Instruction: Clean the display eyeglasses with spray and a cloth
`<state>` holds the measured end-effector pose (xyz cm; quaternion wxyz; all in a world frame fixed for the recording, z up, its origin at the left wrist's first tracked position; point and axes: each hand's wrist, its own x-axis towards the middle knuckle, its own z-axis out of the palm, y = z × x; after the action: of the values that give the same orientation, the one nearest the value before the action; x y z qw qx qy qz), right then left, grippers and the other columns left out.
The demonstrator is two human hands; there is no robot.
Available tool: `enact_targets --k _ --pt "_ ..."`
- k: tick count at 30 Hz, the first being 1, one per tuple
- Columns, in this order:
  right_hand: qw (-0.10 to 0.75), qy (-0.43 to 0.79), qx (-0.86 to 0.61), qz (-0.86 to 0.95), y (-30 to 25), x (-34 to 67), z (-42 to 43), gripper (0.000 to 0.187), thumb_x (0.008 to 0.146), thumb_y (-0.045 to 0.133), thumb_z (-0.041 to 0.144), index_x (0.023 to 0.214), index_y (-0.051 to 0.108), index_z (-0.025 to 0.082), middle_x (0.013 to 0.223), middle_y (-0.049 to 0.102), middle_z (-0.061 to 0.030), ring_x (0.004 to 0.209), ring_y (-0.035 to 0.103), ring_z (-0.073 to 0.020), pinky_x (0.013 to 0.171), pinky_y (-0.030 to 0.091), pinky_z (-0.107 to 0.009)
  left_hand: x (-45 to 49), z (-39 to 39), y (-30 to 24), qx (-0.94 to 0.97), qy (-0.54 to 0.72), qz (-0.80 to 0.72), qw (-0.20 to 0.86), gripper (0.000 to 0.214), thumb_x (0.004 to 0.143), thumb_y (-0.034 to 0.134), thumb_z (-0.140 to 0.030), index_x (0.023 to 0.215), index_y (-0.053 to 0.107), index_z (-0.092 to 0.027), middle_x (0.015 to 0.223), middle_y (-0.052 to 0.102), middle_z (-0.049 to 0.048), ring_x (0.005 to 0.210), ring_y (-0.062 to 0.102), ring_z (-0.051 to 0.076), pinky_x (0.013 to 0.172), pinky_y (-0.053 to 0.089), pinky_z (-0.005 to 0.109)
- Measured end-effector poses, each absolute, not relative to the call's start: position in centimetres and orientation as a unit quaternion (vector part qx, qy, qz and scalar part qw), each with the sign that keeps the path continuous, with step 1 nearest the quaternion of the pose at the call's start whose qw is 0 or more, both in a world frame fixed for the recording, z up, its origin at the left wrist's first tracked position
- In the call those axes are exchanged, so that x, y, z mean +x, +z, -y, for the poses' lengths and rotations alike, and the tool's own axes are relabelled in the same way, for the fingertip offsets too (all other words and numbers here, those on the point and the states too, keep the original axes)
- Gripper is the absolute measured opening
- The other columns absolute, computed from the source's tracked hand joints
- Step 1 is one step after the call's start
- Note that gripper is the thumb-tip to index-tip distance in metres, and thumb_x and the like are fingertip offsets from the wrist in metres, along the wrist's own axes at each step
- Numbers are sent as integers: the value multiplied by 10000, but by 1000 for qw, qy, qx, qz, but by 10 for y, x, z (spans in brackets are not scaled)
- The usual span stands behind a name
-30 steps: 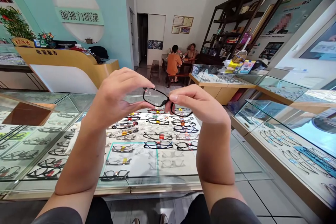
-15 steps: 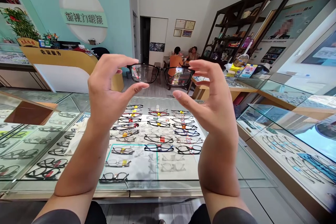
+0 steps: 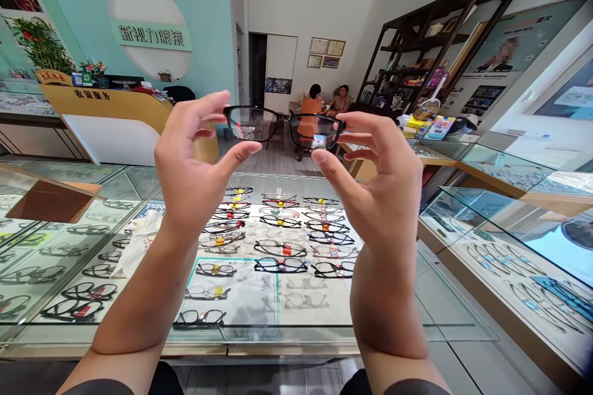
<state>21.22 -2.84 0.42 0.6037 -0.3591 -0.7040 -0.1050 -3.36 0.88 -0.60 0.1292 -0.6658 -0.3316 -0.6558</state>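
Observation:
A pair of black-framed eyeglasses (image 3: 284, 117) is held up in front of me, level with the far side of the display counter. My left hand (image 3: 192, 160) is at the left end of the frame, thumb along the lower rim and index finger raised just above the corner. At the right end, my right hand (image 3: 382, 173) has its index finger on the corner by the hinge and its thumb under the lens. The temples are mostly hidden. Below my hands, several rows of eyeglasses (image 3: 280, 248) show through the glass counter top (image 3: 250, 333).
A wooden-framed mirror or stand (image 3: 53, 197) rests on the counter at left, near a white cloth or bag (image 3: 139, 244). More glass cases (image 3: 504, 259) run along the right. Two people (image 3: 311, 111) sit at a table in the back, beside a dark shelf (image 3: 417, 43).
My left index finger has lifted from the frame's top corner to just above it. The eyeglasses have tilted slightly, and my right thumb has moved up to the lower rim.

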Motion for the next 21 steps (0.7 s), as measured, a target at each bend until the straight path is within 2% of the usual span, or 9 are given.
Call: enact_targets --k 3,8,14,17,21 --pt "618 -103 -360 691 0 210 24 356 1022 788 394 1347 655 332 1309 747 -91 1146 773 -309 895 675 -480 -31 -14 -12 -658 -662 327 146 723 973 616 -876 1471 646 -352 1431 745 39 1290 751 293 962 679 537" --pt "613 -121 -363 691 -6 207 21 386 1083 692 403 1461 625 367 1314 744 -94 1220 763 -327 892 692 -480 -24 -17 -18 -642 -676 331 145 592 977 744 -741 1415 651 -353 1362 754 59 1284 756 317 964 673 521" --pt "656 -127 -364 649 -8 198 25 309 1054 744 452 1310 770 281 1229 814 -93 1048 821 -305 863 710 -507 -19 -12 -19 -641 -669 340 160 539 1029 690 -718 1416 644 -346 1376 753 43 1299 750 300 945 671 499" --pt "656 -146 -352 652 -11 198 24 322 1073 709 450 1336 784 279 1210 819 -93 1031 823 -300 917 708 -537 -18 -9 -19 -638 -670 345 158 512 1047 653 -731 1382 663 -344 1360 769 26 1268 754 278 924 675 501" --pt "657 -165 -345 650 -14 199 22 349 1081 686 466 1364 791 291 1144 823 -88 1041 818 -299 924 712 -527 -17 -10 -19 -635 -673 353 141 474 1027 707 -699 1343 684 -345 1313 786 28 1201 770 270 922 663 498"
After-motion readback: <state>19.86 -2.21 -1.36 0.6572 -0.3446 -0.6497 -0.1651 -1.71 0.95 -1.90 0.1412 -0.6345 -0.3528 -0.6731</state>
